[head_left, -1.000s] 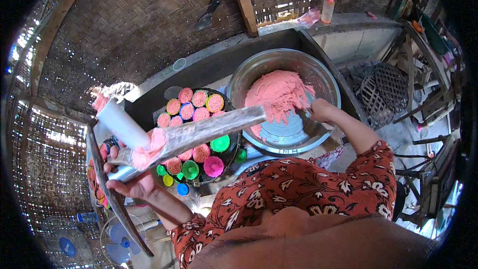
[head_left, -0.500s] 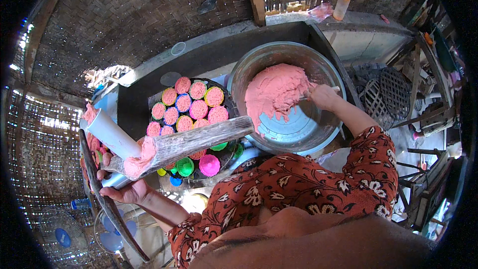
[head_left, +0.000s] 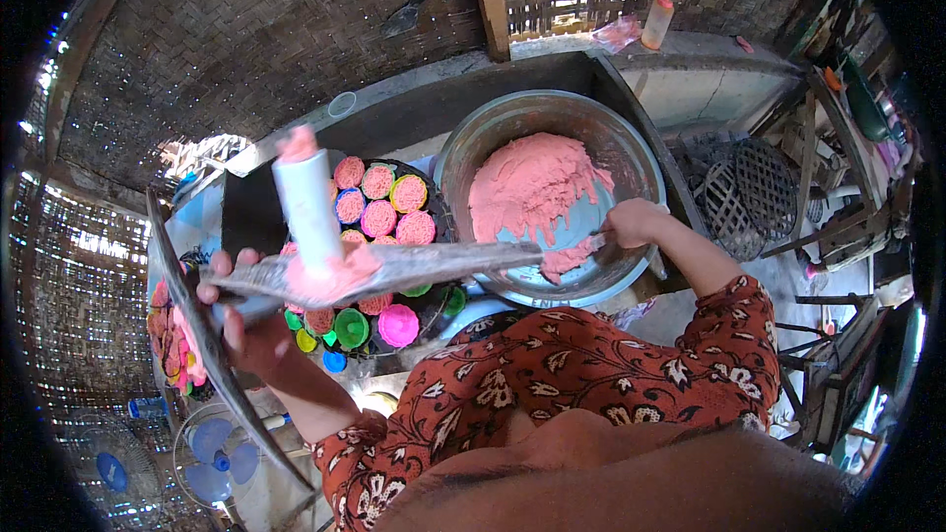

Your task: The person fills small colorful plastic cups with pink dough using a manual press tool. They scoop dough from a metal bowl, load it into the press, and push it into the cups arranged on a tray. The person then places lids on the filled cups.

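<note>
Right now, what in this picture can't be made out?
Head view: parts of some coloured cups, hidden behind the wooden bar.
Head view: where the white tube meets the bar, masked by pink paste.
Head view: the full grip of the left hand, partly covered by the bar.
Head view: most of the handle of the tool, inside the right hand.
Head view: the blue-bladed fan's base, cut off at the lower edge.
</note>
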The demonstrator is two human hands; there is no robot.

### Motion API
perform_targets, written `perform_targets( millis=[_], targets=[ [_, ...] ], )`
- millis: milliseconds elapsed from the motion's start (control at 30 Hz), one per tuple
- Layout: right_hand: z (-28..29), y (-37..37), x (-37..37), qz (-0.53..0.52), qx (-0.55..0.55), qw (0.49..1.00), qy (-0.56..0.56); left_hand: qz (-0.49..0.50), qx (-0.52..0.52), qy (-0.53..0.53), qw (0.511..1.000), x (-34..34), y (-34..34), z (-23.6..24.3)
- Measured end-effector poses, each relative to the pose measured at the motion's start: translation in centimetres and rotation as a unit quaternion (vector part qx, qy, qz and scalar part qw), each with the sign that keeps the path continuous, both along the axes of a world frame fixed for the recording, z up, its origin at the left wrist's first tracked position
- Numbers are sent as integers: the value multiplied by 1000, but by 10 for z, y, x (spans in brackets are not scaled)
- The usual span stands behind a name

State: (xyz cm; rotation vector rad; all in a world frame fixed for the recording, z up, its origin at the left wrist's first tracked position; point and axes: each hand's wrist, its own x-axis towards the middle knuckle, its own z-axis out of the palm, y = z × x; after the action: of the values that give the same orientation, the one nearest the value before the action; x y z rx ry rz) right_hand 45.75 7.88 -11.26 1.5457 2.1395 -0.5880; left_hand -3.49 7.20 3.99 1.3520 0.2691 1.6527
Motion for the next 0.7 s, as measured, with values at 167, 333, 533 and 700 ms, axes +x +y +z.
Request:
perform_targets(
  millis=[167,333,533,700],
  targets=[
    [60,-13,54,-102,2,977,188,44,115,71,990,59,41,24],
    [131,-32,51,-174,-86,883,427,-101,28,172,980,84,97,-28],
    [168,-39,30,-133,-25,865,483,153,225,498,823,192,91,-23],
    [233,-40,-6,29,333,926,175,138,254,499,817,195,88,-25]
  ],
)
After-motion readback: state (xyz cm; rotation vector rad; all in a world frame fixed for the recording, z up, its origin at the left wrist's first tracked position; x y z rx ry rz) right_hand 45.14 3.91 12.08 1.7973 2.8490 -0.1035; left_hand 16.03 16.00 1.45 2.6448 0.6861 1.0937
